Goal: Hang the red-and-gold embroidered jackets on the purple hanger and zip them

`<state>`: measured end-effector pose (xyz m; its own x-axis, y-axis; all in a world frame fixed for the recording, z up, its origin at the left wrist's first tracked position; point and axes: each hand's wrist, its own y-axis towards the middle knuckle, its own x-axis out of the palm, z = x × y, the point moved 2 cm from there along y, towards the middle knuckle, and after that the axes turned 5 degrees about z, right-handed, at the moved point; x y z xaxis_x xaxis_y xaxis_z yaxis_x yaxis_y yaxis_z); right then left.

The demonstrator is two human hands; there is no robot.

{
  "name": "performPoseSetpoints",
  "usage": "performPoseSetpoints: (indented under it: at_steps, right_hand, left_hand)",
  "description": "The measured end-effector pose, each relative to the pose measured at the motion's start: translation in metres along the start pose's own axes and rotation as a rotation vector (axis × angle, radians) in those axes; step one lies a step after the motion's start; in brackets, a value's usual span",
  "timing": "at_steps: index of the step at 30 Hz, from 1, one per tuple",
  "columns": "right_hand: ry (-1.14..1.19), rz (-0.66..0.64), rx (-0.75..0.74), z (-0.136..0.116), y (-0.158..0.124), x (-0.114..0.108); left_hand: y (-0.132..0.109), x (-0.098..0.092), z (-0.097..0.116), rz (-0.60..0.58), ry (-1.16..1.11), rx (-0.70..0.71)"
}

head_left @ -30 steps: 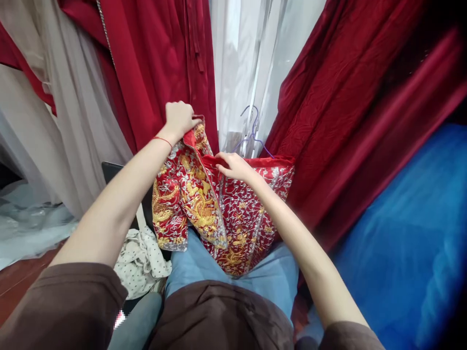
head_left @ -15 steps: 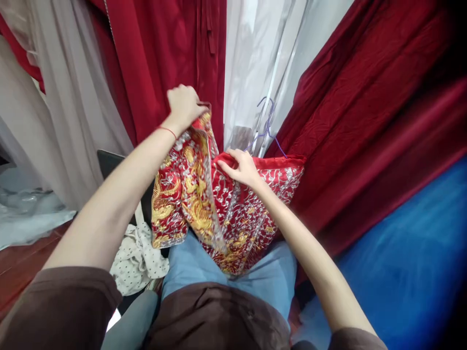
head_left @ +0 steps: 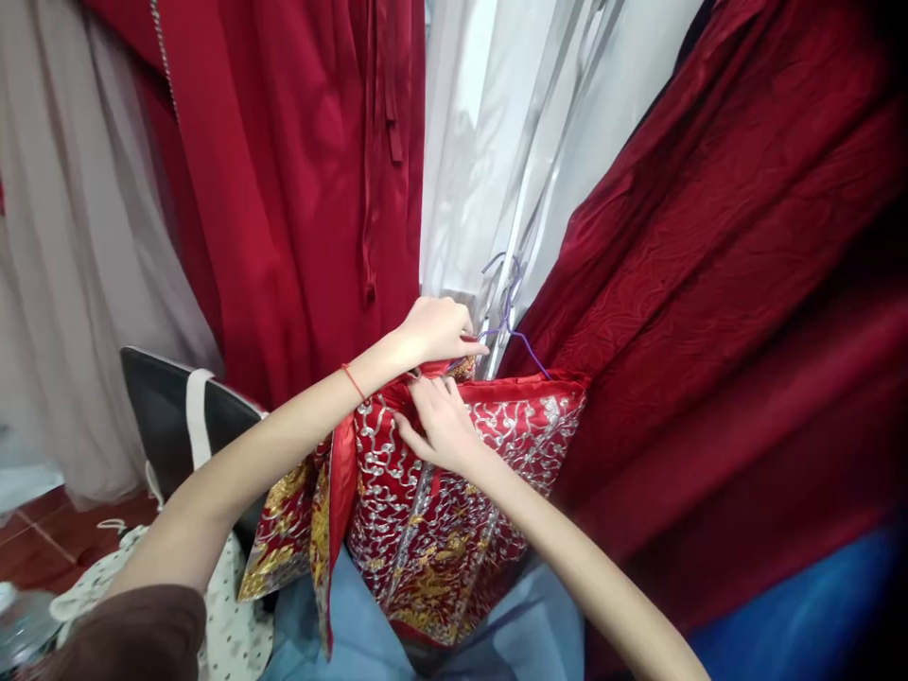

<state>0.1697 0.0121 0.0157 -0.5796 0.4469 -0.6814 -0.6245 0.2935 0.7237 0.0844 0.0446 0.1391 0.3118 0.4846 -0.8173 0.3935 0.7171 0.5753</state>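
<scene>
- The dark-red hanging cloth (head_left: 702,312) fills the right of the scene, running from far to near.
- The brighter red hanging cloth (head_left: 305,208) drops on the left, far side, just beyond the hands.
- Between these two, at the far middle, hangs the white cloth (head_left: 475,170).
- The silver-patterned garment (head_left: 383,473), red with gold figures toward its near end, lies over the person's blue-clad lap (head_left: 375,615); its plain red top edge runs under and to the right of the right hand's fingers.
- The gold-embroidered jacket (head_left: 284,530) hangs to the left of that garment, its red lining showing; a bunched part of it reaches up beneath the left hand's fingers.
- The dark chair back (head_left: 160,407) stands at the left, near the forearm.
- The left hand (head_left: 440,331), on the far side, is closed on the jacket's bunched edge, the thumb lying above the gold trim and pointing right.
- The right hand (head_left: 446,430) is nearer, its fingers laid across the garment's top edge and the thumb spread left over the silver pattern; whether they pinch it, I cannot tell.
- The purple hanger (head_left: 509,303) rises just right of the left thumb, its lower arm meeting the garment's top edge.
</scene>
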Motion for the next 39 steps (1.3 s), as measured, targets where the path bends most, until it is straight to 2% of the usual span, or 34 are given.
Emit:
performPoseSetpoints:
  at_steps: [3,6,8,11,12,13,15,17,18,20,23,27,32,35,37,39]
  right_hand:
    - [0.082,0.053,-0.024,0.000,-0.001,-0.016]
    - [0.129,0.234,0.104,0.012,0.002,-0.035]
    - [0.087,0.377,0.255,0.034,0.003,-0.048]
    - [0.060,0.528,0.578,0.093,-0.004,-0.070]
    - [0.137,0.502,0.700,0.116,-0.007,-0.076]
    - [0.279,0.380,0.810,0.138,-0.010,-0.080]
    - [0.584,0.022,0.948,0.171,-0.013,-0.084]
    - [0.746,-0.303,0.973,0.186,-0.011,-0.087]
    - [0.775,-0.423,0.961,0.188,-0.008,-0.088]
    - [0.773,-0.564,0.913,0.185,0.001,-0.088]
    - [0.739,-0.635,0.805,0.175,0.014,-0.084]
    - [0.665,-0.627,0.674,0.167,0.023,-0.079]
    - [0.698,-0.744,0.665,0.157,0.026,-0.078]
    - [0.769,-0.795,0.637,0.152,0.026,-0.077]
    - [0.763,-0.779,0.611,0.154,0.025,-0.076]
    - [0.739,-0.703,0.592,0.157,0.024,-0.075]
  left_hand:
    - [0.001,0.005,-0.009,0.019,-0.021,0.025]
    - [0.004,0.009,-0.023,0.012,-0.087,0.036]
    - [0.006,0.012,-0.031,-0.018,-0.131,0.041]
    - [0.007,0.018,-0.038,-0.065,-0.167,0.060]
    - [0.008,0.019,-0.039,-0.069,-0.173,0.064]
    - [0.009,0.020,-0.040,-0.065,-0.176,0.064]
    - [0.012,0.022,-0.041,-0.025,-0.183,0.045]
    - [0.017,0.023,-0.043,0.027,-0.210,0.006]
    - [0.020,0.024,-0.043,0.043,-0.235,-0.017]
    - [0.027,0.025,-0.043,0.042,-0.302,-0.049]
    - [0.037,0.028,-0.041,-0.017,-0.395,-0.038]
    - [0.045,0.028,-0.041,-0.094,-0.501,0.012]
    - [0.040,0.024,-0.041,-0.244,-0.687,-0.024]
    - [0.040,0.024,-0.035,-0.308,-0.697,-0.031]
    - [0.042,0.024,-0.033,-0.301,-0.666,-0.006]
    - [0.043,0.025,-0.035,-0.273,-0.627,0.033]
